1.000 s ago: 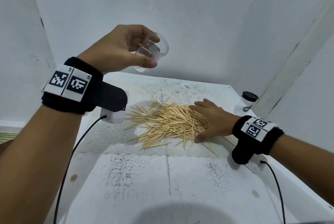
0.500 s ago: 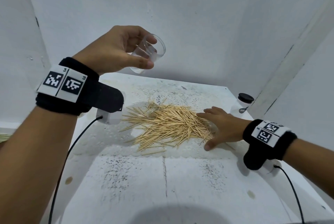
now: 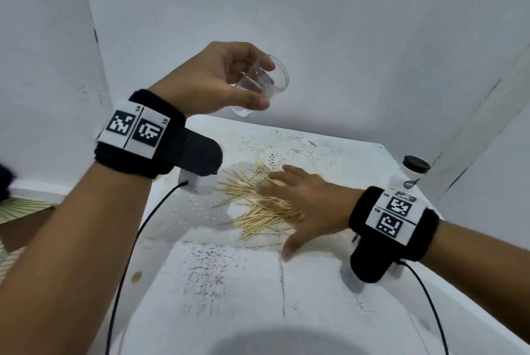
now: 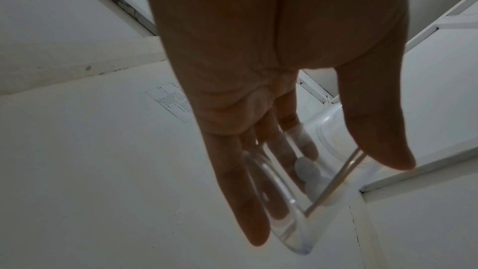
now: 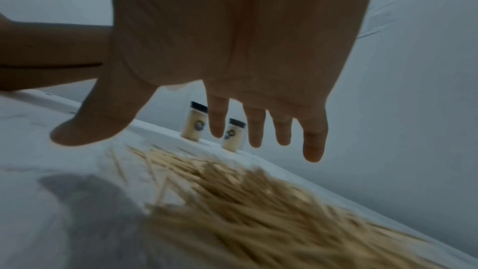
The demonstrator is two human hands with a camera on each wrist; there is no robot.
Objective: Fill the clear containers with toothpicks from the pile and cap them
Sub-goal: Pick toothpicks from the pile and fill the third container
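The left hand (image 3: 213, 79) is holding an uncapped clear container (image 3: 259, 86) tilted in the air above the table's (image 3: 229, 291) far edge, thumb and fingers curling round its wall. The right hand (image 3: 308, 205) is reaching over the toothpick pile (image 3: 252, 205) in the middle of the table with fingers spread flat and gripping nothing, though whether the palm is touching the sticks cannot be told. Two filled, black-capped containers (image 5: 195, 124) are standing just beside each other at the table's far left edge, and another black-capped one (image 3: 414, 171) is standing at its far right corner.
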